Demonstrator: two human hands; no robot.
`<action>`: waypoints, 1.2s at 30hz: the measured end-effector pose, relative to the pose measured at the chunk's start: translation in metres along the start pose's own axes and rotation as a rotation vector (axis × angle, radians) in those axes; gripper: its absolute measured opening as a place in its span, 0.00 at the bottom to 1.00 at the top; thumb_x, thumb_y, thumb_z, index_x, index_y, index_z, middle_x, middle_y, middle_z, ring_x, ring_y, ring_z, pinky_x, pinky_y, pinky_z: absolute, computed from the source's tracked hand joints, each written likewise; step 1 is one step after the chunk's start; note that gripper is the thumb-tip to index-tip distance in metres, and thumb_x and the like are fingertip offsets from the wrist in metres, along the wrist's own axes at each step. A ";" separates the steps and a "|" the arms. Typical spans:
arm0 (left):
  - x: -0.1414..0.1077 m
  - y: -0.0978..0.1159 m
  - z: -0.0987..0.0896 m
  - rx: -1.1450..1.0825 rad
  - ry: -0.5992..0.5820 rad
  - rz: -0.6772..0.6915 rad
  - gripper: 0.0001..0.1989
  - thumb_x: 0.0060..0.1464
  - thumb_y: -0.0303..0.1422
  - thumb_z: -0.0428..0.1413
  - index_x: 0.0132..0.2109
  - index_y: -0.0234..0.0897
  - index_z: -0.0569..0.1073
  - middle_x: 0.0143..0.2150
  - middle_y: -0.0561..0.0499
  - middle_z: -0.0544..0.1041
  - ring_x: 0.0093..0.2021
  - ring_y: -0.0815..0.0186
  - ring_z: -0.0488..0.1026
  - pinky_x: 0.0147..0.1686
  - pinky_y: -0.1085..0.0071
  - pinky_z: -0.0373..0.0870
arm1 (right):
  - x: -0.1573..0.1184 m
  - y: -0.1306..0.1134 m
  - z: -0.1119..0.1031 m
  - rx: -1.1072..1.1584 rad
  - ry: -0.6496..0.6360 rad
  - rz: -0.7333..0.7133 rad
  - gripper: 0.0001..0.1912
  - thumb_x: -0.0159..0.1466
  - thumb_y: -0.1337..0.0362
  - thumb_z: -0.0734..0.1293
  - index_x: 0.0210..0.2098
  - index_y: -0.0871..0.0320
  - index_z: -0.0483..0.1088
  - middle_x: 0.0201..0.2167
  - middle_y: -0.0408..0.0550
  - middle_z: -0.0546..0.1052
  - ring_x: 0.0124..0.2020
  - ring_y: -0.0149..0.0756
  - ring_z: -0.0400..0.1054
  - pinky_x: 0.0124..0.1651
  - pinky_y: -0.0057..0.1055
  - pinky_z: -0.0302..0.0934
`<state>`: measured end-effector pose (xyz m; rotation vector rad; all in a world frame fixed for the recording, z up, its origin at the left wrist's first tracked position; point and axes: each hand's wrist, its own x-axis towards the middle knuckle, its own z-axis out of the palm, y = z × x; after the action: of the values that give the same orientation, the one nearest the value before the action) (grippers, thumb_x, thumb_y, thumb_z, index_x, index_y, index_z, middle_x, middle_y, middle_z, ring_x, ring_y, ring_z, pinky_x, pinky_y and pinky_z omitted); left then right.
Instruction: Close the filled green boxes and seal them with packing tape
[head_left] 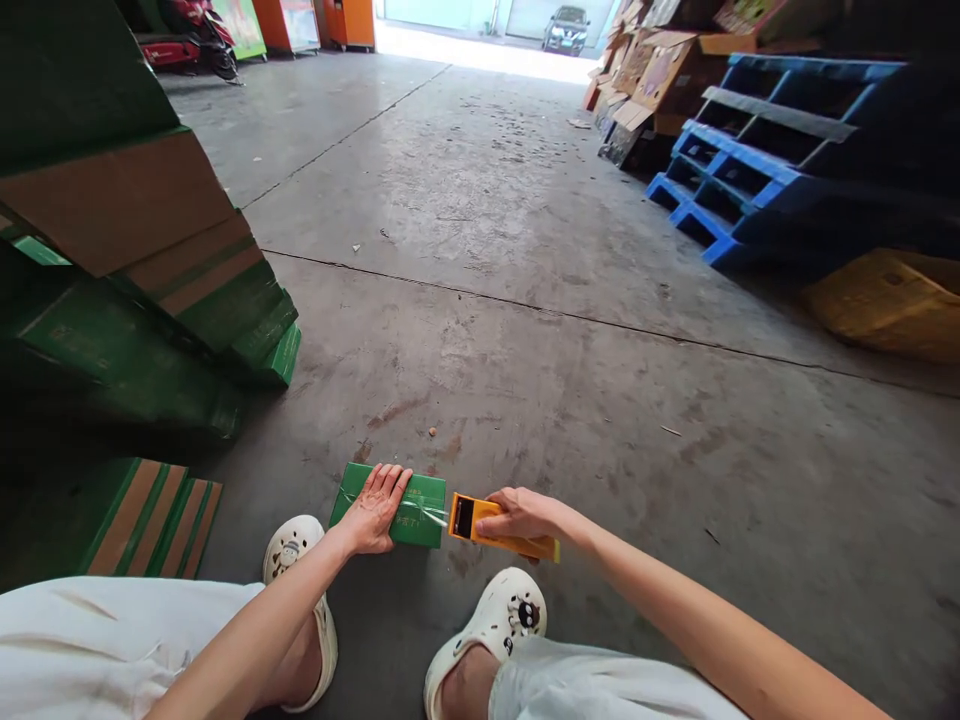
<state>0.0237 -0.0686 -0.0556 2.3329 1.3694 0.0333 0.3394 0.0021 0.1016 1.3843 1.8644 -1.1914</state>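
The left hand was laid flat across the top of a green box, its fingers together and unclenched, pointing to the far edge. An orange-yellow tool with a dark window at its front was grasped by the right hand, just beside the box's right end. Between tool and box a thin, shiny strip was stretched, and it was also seen running over the lid. The box was set ahead of and between two white clogs, apparently on the concrete floor.

As a judgement, the box could be dragged or turned if the strip were pulled harder than the left hand was pressing. The strip could be twisted or creased by a tilted tool, and the fingers could be caught if they were slid toward the tool's front; whether a blade was fitted could not be told.

Gold characters were printed on the lid, too small to be read surely. Faint lettering was borne by stacked green cartons at left. No brand could be made out. Blue pallets were stacked farther off, at right.
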 end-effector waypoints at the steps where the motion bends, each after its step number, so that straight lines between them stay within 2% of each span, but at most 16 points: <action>1: -0.001 0.000 0.000 0.006 -0.002 -0.003 0.63 0.35 0.34 0.62 0.78 0.30 0.43 0.75 0.32 0.55 0.77 0.41 0.47 0.76 0.47 0.33 | 0.002 -0.001 0.000 -0.028 0.001 0.021 0.24 0.63 0.43 0.68 0.47 0.55 0.79 0.34 0.47 0.82 0.30 0.38 0.76 0.28 0.27 0.58; 5: 0.001 0.012 0.000 0.065 -0.025 -0.043 0.64 0.36 0.34 0.64 0.78 0.28 0.44 0.76 0.30 0.55 0.78 0.40 0.45 0.76 0.45 0.31 | 0.015 -0.006 0.001 -0.132 0.013 0.050 0.24 0.62 0.43 0.68 0.45 0.56 0.79 0.34 0.49 0.82 0.33 0.40 0.76 0.29 0.27 0.58; 9: 0.020 0.054 0.010 0.121 -0.031 -0.101 0.68 0.35 0.36 0.68 0.79 0.35 0.43 0.79 0.32 0.50 0.78 0.35 0.42 0.73 0.33 0.25 | 0.021 -0.003 0.005 -0.103 0.004 0.078 0.23 0.62 0.44 0.68 0.45 0.55 0.79 0.36 0.49 0.83 0.34 0.41 0.77 0.30 0.27 0.60; 11: 0.031 0.075 0.016 0.118 -0.015 -0.108 0.66 0.36 0.36 0.67 0.79 0.34 0.44 0.78 0.32 0.52 0.78 0.37 0.44 0.74 0.35 0.26 | 0.020 0.001 0.006 -0.099 0.024 0.091 0.23 0.62 0.44 0.69 0.44 0.55 0.79 0.37 0.50 0.83 0.35 0.43 0.78 0.30 0.27 0.61; 13: 0.036 0.087 0.020 0.101 0.007 -0.103 0.63 0.38 0.36 0.65 0.79 0.32 0.45 0.77 0.32 0.55 0.78 0.40 0.46 0.76 0.40 0.28 | 0.017 0.006 0.007 -0.033 0.009 0.083 0.23 0.61 0.44 0.70 0.45 0.55 0.79 0.36 0.50 0.83 0.34 0.44 0.78 0.30 0.28 0.63; 16: 0.035 0.086 0.024 0.073 0.039 -0.085 0.61 0.39 0.34 0.63 0.79 0.32 0.46 0.76 0.34 0.56 0.78 0.42 0.47 0.77 0.44 0.29 | 0.009 0.013 0.007 0.112 -0.059 0.048 0.23 0.61 0.44 0.72 0.46 0.54 0.78 0.34 0.47 0.83 0.29 0.41 0.77 0.30 0.29 0.65; 21: 0.031 0.079 0.027 0.032 0.048 -0.078 0.62 0.37 0.31 0.62 0.78 0.33 0.46 0.76 0.34 0.56 0.77 0.42 0.48 0.77 0.44 0.29 | -0.016 0.043 -0.004 0.207 -0.059 -0.027 0.27 0.56 0.40 0.74 0.45 0.53 0.80 0.34 0.45 0.83 0.29 0.38 0.76 0.32 0.28 0.65; 25: 0.033 0.080 0.029 0.006 0.058 -0.073 0.63 0.38 0.32 0.63 0.79 0.36 0.42 0.76 0.34 0.56 0.77 0.40 0.48 0.76 0.43 0.28 | -0.035 0.083 -0.005 0.287 -0.112 0.069 0.29 0.56 0.40 0.73 0.47 0.54 0.79 0.31 0.45 0.82 0.24 0.37 0.74 0.27 0.28 0.61; 28: 0.033 0.081 0.032 0.018 0.074 -0.066 0.64 0.38 0.32 0.63 0.79 0.36 0.39 0.76 0.33 0.56 0.77 0.40 0.48 0.76 0.43 0.28 | -0.030 0.097 0.013 0.228 0.001 0.123 0.26 0.59 0.42 0.72 0.47 0.53 0.80 0.35 0.47 0.84 0.32 0.41 0.78 0.29 0.27 0.61; 32: 0.031 0.079 0.036 0.030 0.073 -0.058 0.65 0.38 0.33 0.63 0.79 0.37 0.38 0.75 0.34 0.56 0.77 0.39 0.48 0.76 0.42 0.29 | 0.005 0.083 0.044 0.001 0.143 0.199 0.24 0.62 0.43 0.71 0.49 0.53 0.81 0.44 0.52 0.85 0.46 0.45 0.80 0.38 0.28 0.64; 36: 0.030 0.080 0.037 0.062 0.081 -0.050 0.63 0.39 0.34 0.61 0.79 0.36 0.40 0.75 0.34 0.56 0.76 0.38 0.48 0.76 0.42 0.28 | 0.053 0.041 0.065 -0.068 0.179 0.180 0.27 0.62 0.44 0.71 0.52 0.56 0.81 0.49 0.60 0.84 0.51 0.52 0.80 0.45 0.35 0.71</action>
<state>0.1140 -0.0895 -0.0645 2.3702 1.4876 0.0724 0.3539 -0.0260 0.0140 1.6275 1.8349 -0.9335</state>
